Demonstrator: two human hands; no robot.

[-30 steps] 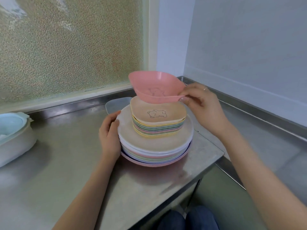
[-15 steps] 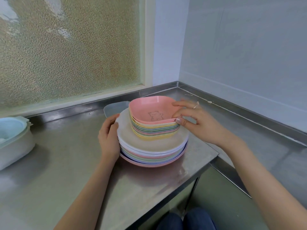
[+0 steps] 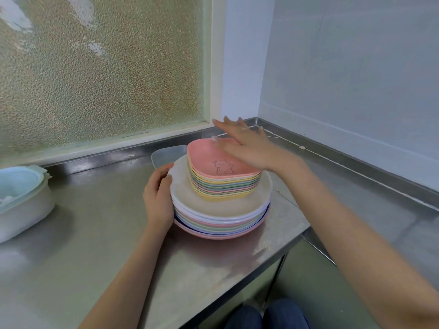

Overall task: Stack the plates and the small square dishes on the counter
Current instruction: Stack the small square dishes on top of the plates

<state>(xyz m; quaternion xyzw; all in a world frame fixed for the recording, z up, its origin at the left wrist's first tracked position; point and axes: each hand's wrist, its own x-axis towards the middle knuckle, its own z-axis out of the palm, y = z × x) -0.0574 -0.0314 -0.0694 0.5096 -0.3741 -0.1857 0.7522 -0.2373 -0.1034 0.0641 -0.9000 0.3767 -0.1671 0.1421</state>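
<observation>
A stack of round pastel plates (image 3: 221,210) stands on the steel counter (image 3: 95,233) near its right corner. On top of it sits a stack of small square dishes (image 3: 223,186), and the uppermost one is a pink dish (image 3: 209,160) with a bear drawing. My left hand (image 3: 158,198) rests against the left side of the plate stack, fingers loosely curved along the rims. My right hand (image 3: 244,146) hovers over the back right of the pink dish with straight, spread fingers, holding nothing.
A pale blue lidded container (image 3: 21,200) sits at the counter's left. A translucent lid (image 3: 166,155) lies behind the plates. The frosted window (image 3: 102,67) and walls close the back and right. The counter edge (image 3: 273,252) drops off just in front of the stack.
My right hand lowered the pink dish onto the square dish stack, let go, and now lifts away with fingers spread. My left hand stayed against the plates.
</observation>
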